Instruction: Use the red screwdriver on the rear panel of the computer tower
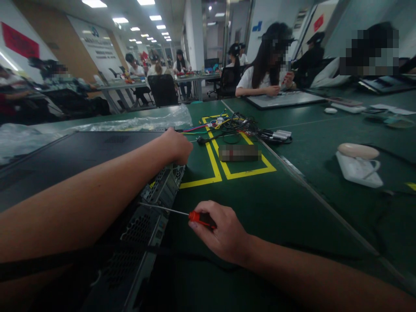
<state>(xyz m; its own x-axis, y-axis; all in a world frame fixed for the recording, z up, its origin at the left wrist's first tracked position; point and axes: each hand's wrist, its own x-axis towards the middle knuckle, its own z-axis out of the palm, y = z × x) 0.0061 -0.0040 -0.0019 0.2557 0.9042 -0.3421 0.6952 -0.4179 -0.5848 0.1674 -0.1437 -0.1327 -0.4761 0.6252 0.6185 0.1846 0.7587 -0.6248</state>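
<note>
A dark metal computer case (pixel 87 149) lies flat at the left, its perforated rear panel facing right. My left hand (pixel 177 147) is bent over the case's far right corner, closed on the edge there; its fingertips are hidden. In my right hand (pixel 224 229) is a screwdriver (pixel 194 215) with a red and black handle, the fingers wrapped round the grip. Its long thin shaft points left, and the tip reaches the rear panel (pixel 152 221) near the slot covers. Whether the tip sits in a screw is too small to tell.
Beyond the case, tangled cables (pixel 238 123) and a plug lie on the green table (pixel 260 199), near a blurred block (pixel 239 153) inside yellow tape. Clear plastic wrap (pixel 162 117) lies behind the case. A white mouse-like object (pixel 359 164) stands right. Co-workers sit across the table.
</note>
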